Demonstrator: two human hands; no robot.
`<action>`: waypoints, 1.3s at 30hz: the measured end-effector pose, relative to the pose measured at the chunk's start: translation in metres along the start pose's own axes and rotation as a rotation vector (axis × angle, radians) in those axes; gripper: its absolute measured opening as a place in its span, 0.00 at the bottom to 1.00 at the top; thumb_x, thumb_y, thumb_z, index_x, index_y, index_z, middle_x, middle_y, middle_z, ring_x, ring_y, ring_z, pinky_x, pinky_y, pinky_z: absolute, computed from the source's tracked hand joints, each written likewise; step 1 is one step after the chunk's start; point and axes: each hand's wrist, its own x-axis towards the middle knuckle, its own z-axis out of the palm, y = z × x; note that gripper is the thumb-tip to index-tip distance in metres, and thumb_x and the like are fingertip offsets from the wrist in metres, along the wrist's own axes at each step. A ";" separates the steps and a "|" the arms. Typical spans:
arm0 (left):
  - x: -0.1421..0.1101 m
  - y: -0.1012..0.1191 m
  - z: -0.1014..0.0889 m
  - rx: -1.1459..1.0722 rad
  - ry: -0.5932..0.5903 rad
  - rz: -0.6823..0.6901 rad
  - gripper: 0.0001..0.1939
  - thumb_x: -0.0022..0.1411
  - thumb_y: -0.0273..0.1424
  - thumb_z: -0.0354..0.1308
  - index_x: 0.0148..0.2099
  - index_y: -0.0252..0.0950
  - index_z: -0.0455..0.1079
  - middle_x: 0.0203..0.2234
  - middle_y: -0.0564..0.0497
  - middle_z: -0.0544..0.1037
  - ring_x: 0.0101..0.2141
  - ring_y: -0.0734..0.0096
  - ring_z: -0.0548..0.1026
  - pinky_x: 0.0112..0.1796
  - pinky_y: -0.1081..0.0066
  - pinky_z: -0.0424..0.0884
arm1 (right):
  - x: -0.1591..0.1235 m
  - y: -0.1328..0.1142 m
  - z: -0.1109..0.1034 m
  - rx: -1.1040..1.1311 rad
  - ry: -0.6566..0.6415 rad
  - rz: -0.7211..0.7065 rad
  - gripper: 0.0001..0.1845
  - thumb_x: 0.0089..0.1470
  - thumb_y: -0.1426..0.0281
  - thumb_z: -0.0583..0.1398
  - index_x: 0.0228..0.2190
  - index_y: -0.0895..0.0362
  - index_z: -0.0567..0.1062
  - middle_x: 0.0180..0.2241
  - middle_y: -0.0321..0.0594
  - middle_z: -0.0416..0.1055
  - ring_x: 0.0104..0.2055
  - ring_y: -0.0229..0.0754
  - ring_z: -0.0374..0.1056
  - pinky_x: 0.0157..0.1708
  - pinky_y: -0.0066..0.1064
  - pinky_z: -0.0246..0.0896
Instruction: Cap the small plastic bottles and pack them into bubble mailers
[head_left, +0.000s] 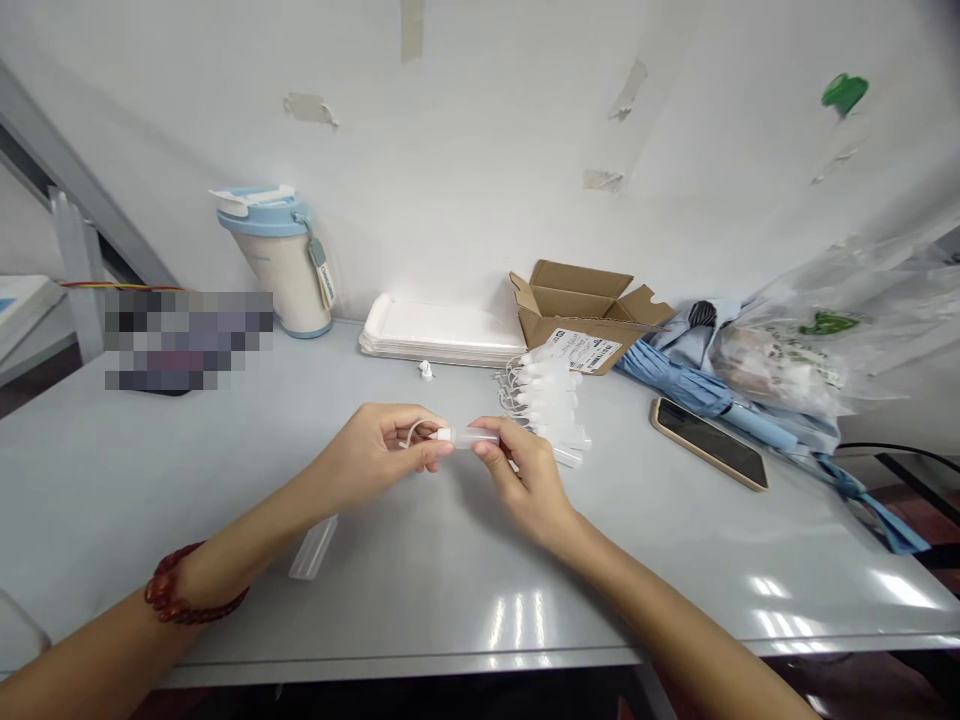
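Observation:
My left hand (pixel 379 445) pinches a small white cap (pixel 444 435) with a thin pale cord curving from it between the fingers. The cap sits at the left end of a clear plastic tube (pixel 471 437); whether it is fully seated I cannot tell. My right hand (pixel 529 475) grips the other end of this tube, which lies level above the table. Beyond the right hand is a row of several similar tubes (pixel 551 392) with white caps and cords. A loose clear tube (pixel 313 548) rests below my left forearm. Farther back stands a small white cap-like piece (pixel 426 371).
Along the wall are a tumbler (pixel 281 270), a stack of white trays (pixel 450 330) and an open cardboard box (pixel 581 310). To the right lie a phone (pixel 709 442), a folded blue umbrella (pixel 675 378) and a plastic bag (pixel 795 350). A pixelated patch covers something at left.

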 end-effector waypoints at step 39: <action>0.002 -0.008 0.005 0.450 -0.050 0.338 0.17 0.66 0.36 0.46 0.28 0.36 0.68 0.19 0.54 0.71 0.22 0.75 0.66 0.27 0.75 0.61 | 0.011 -0.008 -0.009 0.896 -0.278 0.774 0.25 0.46 0.55 0.63 0.17 0.55 0.56 0.17 0.24 0.46 0.16 0.26 0.37 0.12 0.22 0.39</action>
